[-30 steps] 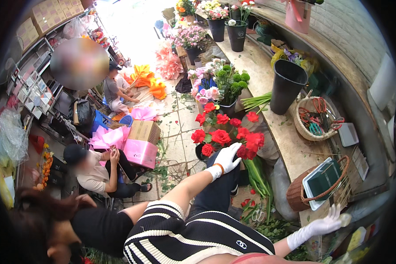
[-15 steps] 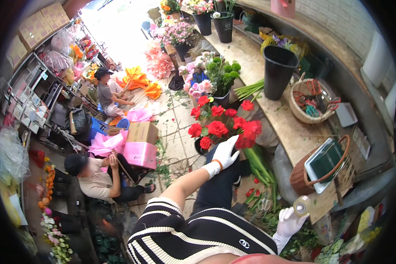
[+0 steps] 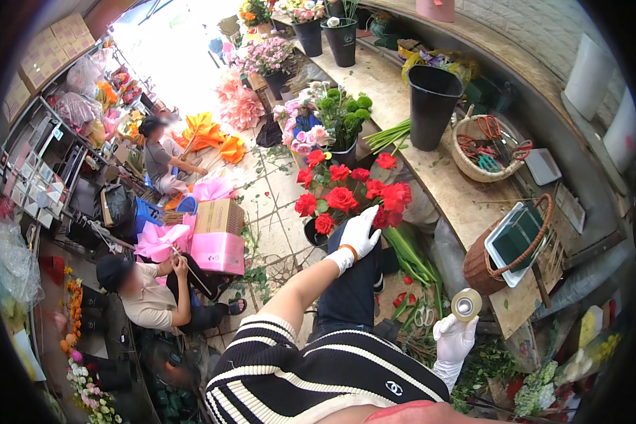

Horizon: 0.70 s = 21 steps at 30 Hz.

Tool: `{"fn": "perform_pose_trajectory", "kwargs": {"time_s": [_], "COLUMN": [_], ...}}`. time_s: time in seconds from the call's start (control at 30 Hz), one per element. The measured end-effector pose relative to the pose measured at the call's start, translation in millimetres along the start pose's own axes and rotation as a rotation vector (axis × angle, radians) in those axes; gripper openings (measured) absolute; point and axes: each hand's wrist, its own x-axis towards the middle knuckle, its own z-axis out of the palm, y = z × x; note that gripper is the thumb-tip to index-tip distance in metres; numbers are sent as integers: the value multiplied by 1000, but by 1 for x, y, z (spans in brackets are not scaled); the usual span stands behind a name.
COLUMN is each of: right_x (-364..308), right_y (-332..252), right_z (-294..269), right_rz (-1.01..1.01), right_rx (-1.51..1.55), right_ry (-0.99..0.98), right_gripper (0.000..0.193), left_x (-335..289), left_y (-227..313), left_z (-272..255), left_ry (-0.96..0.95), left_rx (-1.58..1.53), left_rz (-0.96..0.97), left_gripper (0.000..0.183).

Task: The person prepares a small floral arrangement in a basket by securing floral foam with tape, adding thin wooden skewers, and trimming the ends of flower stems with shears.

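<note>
White-gloved, my left hand [image 3: 360,237] rests over my dark-trousered knee, its fingers closed against a bunch of red roses [image 3: 396,199]. Some of those fingers are hidden by the blooms. Long green stems [image 3: 415,260] run down from the bunch beside my knee. Off to the right, my right hand [image 3: 454,342], also gloved in white, holds up a roll of tape [image 3: 466,304] by its lower edge. More red roses [image 3: 341,199] stand just beyond my left hand, above a black bucket [image 3: 315,232].
A wooden bench [image 3: 449,187] on the right bears a black bucket [image 3: 433,106], a tool basket [image 3: 489,169] and a brown wicker basket [image 3: 482,267]. Scissors [image 3: 424,315] lie on the leaf-strewn floor. Two people sit at left, one [image 3: 148,293] beside a pink-wrapped box [image 3: 218,253].
My right hand has risen and shifted slightly left with the tape roll. My left hand stays at the roses. The whole view has shifted a little.
</note>
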Motion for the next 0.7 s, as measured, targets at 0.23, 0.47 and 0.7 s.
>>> {"fn": "perform_pose_trajectory", "kwargs": {"time_s": [0.23, 0.47, 0.7], "right_x": [5, 26, 15], "right_y": [-4, -13, -11], "right_z": [36, 43, 44], "right_rz": [158, 168, 145], "right_rx": [-85, -344, -544], "right_ry": [58, -20, -31], "right_gripper": [44, 30, 33], "left_x": [15, -16, -19], "left_y": [3, 108, 172], "left_z": [13, 1, -60], "left_ry": [163, 255, -467], "left_rx": [17, -375, -1042], "left_rz": [186, 128, -14], "left_gripper": [60, 50, 42]}}
